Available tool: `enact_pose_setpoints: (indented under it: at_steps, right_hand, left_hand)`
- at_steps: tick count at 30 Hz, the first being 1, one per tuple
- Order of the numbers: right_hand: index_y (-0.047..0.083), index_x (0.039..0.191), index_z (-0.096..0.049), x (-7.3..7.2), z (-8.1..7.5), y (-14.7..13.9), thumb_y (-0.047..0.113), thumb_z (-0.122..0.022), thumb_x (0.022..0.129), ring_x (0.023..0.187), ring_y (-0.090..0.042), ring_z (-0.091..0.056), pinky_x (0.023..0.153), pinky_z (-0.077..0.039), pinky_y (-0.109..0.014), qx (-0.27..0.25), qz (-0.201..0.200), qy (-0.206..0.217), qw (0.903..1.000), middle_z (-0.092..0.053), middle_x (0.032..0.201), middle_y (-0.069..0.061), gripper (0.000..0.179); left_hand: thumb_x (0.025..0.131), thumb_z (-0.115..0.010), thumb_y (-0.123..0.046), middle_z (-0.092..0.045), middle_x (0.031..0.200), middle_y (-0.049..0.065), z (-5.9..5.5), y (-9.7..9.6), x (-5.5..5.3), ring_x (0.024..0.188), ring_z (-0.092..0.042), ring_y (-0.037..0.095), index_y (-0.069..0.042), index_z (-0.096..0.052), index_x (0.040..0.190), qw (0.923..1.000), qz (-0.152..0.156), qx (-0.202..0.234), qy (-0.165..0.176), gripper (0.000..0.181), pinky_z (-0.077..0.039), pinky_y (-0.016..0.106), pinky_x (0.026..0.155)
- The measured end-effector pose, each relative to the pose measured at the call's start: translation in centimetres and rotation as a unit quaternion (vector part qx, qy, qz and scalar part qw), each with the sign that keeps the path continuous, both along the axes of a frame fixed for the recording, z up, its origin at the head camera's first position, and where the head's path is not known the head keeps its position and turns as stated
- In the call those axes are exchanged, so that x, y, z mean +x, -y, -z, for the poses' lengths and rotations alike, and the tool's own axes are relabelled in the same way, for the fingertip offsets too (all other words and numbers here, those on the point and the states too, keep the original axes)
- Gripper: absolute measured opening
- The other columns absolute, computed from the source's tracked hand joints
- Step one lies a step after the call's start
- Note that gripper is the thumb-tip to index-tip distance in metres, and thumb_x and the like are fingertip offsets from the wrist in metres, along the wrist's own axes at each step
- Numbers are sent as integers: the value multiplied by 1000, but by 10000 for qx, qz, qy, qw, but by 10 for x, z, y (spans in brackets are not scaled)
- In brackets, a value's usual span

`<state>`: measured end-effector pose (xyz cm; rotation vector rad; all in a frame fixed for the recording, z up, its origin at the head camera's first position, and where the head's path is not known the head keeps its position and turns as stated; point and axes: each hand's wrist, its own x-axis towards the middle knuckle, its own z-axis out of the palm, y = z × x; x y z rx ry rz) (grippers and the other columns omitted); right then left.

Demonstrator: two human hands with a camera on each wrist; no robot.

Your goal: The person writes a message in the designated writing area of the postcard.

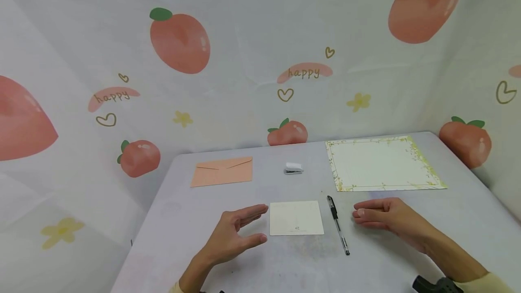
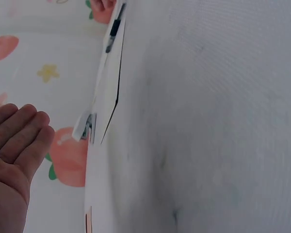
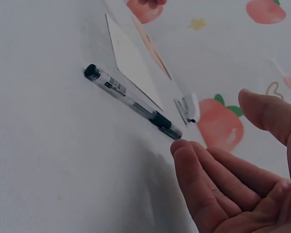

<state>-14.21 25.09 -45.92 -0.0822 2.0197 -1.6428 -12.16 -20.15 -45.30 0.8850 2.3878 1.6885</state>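
My left hand (image 1: 235, 234) hovers at the left side of a small cream card (image 1: 296, 218), thumb apart from the fingers and nothing held. Right of the card lies a pen (image 1: 338, 224) with a clear barrel and a black grip, slightly slanted. To the pen's right is my right hand (image 1: 386, 215), its fingers pointing left, relaxed and holding nothing. The right wrist view shows the pen (image 3: 131, 102) just beyond those fingers, apart from them. In the left wrist view the fingers (image 2: 26, 141) are straight.
A peach-coloured envelope (image 1: 223, 173) lies at the back left. At the back centre sits a small white stapler (image 1: 293, 168). A large sheet with a floral border (image 1: 382, 164) lies at the back right. Behind the table (image 1: 175, 220) hangs a fruit-printed cloth (image 1: 240, 94).
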Motion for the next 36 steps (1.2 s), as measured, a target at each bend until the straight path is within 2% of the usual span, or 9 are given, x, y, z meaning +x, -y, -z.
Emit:
enact_pose_setpoints:
  at_steps: [4, 9, 15, 20, 28, 31, 36]
  right_hand:
    - [-8, 142, -66, -1, 2, 11, 34, -76, 105, 115, -22, -80, 94, -66, -30, 436, 107, -123, 9989, -80, 130, -14, 57]
    - [-7, 130, -75, -2, 4, 24, 31, -80, 102, 102, -23, -80, 85, -67, -31, 843, 118, -446, 9954, -83, 117, -13, 48]
    - [4, 107, -85, -3, 7, 43, 29, -89, 92, 80, -19, -75, 69, -65, -31, 1675, 380, -939, 9807, -83, 93, -4, 30]
    - [10, 91, -84, -4, 9, 56, 27, -91, 88, 68, -17, -70, 59, -59, -31, 2061, 395, -1339, 9685, -75, 73, 0, 18]
    - [15, 74, -79, -7, 11, 71, 27, -94, 83, 53, -14, -65, 49, -49, -30, 2635, 365, -1860, 9459, -67, 59, 4, 22]
    - [15, 71, -76, -7, 10, 75, 23, -93, 83, 52, -14, -64, 49, -48, -29, 2721, 351, -1853, 9436, -66, 58, 4, 22]
    - [13, 73, -77, -8, 6, 77, 17, -89, 84, 54, -14, -64, 51, -50, -29, 2679, 318, -1802, 9459, -68, 59, 3, 17]
  left_hand:
    - [94, -86, -4, -69, 146, 25, 3, -6, -2, 135, -68, 45, -1, -65, 148, 10000, 48, 18, 16, 58, -55, 40, 116]
    - [95, -86, -9, -70, 145, 25, 4, -13, -4, 134, -68, 46, 2, -65, 147, 9999, 44, 39, 100, 56, -55, 41, 115]
    - [96, -86, -13, -71, 142, 26, 4, -22, -4, 131, -70, 46, 3, -67, 145, 9998, 55, 60, 164, 55, -56, 45, 113]
    - [95, -88, -14, -72, 140, 26, 6, -28, -4, 130, -71, 45, 4, -68, 142, 9995, 161, 60, 263, 55, -57, 46, 113]
    - [94, -88, -15, -73, 139, 24, 6, -39, -2, 129, -72, 43, 5, -69, 140, 9983, 343, 12, 463, 54, -57, 45, 113]
    - [94, -88, -15, -74, 138, 25, 7, -42, -2, 128, -73, 43, 7, -69, 139, 9981, 413, 7, 459, 53, -57, 45, 114]
    - [94, -88, -14, -76, 136, 22, 7, -48, -2, 126, -74, 41, 6, -71, 137, 9985, 409, -79, 341, 50, -58, 43, 113]
